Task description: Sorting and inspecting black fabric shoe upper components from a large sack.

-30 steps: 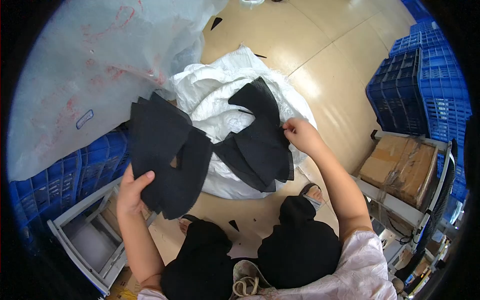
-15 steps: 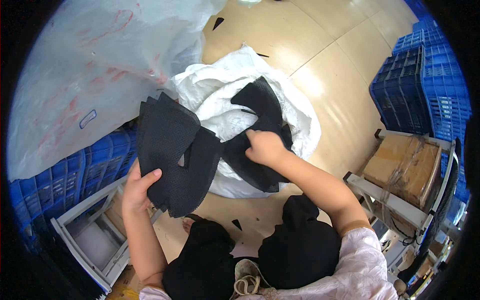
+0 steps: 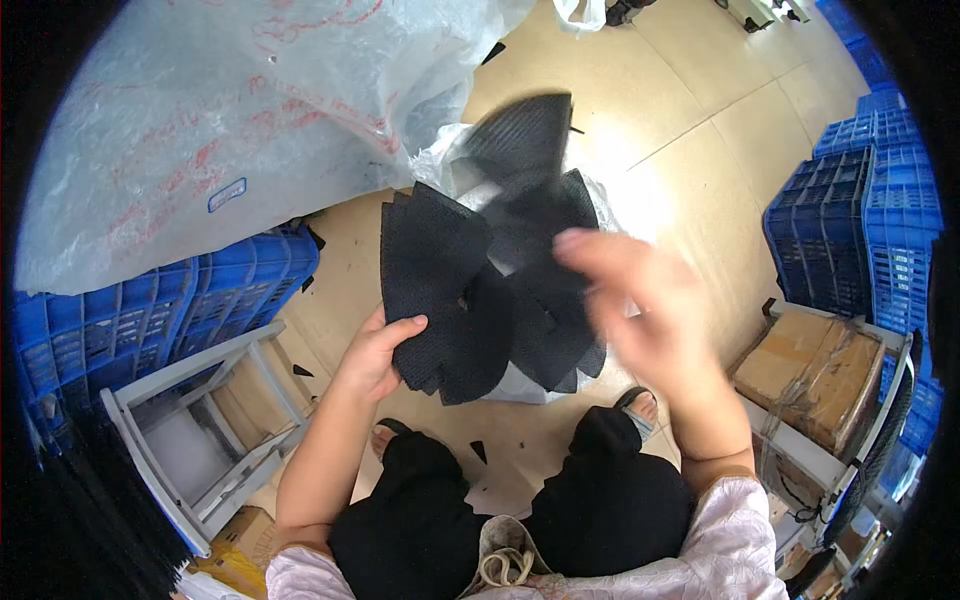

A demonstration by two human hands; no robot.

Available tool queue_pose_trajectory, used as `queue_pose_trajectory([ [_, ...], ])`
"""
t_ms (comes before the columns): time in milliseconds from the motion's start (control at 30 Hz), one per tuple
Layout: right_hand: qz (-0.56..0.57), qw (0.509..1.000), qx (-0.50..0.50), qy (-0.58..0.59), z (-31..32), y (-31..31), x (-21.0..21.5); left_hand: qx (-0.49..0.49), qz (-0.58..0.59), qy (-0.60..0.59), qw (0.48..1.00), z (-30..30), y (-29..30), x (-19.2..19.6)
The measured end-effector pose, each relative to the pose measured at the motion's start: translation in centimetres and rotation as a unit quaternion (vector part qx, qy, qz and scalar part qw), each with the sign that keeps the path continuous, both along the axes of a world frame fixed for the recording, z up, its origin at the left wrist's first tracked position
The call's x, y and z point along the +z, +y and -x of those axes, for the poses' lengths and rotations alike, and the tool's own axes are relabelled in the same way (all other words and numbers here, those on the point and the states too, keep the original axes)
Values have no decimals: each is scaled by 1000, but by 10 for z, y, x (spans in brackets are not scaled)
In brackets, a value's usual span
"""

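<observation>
Left hand (image 3: 375, 350) grips a fanned stack of black mesh fabric pieces (image 3: 435, 290) by the lower edge, thumb on the near face and fingers wrapped behind, holding it up over the floor in front of the knees. Right hand (image 3: 640, 300) is heavily motion-blurred, raised just right of the stack; cannot tell whether it pinches anything or hangs loose. One blurred black mesh piece (image 3: 520, 140) sits above the stack (too smeared to tell if it is touching the stack or the right hand). Behind the stack, a white plastic bag (image 3: 450, 150) lies on the tan floor (image 3: 640, 100) with more black pieces (image 3: 555, 330) on it. Large translucent plastic sheet (image 3: 220, 120) covers the upper left, draped over blue plastic crates (image 3: 130, 320). Grey metal frame stand (image 3: 190, 410) at lower left. More stacked blue crates (image 3: 850, 220) at right, with a brown cardboard box (image 3: 810, 370) on a grey rack near them.
</observation>
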State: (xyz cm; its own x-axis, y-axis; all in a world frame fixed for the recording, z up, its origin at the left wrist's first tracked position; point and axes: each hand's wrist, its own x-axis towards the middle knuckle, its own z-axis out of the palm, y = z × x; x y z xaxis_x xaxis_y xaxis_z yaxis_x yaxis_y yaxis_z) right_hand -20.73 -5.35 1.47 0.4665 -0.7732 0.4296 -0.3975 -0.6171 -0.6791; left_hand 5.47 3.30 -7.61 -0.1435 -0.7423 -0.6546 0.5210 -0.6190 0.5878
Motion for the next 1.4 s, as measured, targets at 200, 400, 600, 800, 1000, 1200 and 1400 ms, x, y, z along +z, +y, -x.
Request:
queue_pose_trajectory([
  [200, 42, 979, 164, 114, -28, 44, -98, 19, 7, 48, 999, -2, -1, -7],
  [400, -2, 979, 203, 33, -28, 53, -118, 19, -26, 56, 998, -8, 7, -16],
  [600, -2, 970, 236, 49, -25, 45, -123, 41, -109, 130, 985, -5, -6, -2],
  [800, 16, 981, 186, 54, -19, 20, -118, -52, -25, -102, 993, -9, -6, 12],
  [1000, -130, 944, 119, 278, 69, 7, -123, 17, 33, -242, 970, -52, -9, 42],
  [1200, -9, 898, 182, 399, 91, 50, -148, 48, 43, -174, 983, -48, -8, 38],
  [1400, -332, 919, 58, 203, 91, 23, -127, 38, 7, -124, 991, -46, -5, 17],
])
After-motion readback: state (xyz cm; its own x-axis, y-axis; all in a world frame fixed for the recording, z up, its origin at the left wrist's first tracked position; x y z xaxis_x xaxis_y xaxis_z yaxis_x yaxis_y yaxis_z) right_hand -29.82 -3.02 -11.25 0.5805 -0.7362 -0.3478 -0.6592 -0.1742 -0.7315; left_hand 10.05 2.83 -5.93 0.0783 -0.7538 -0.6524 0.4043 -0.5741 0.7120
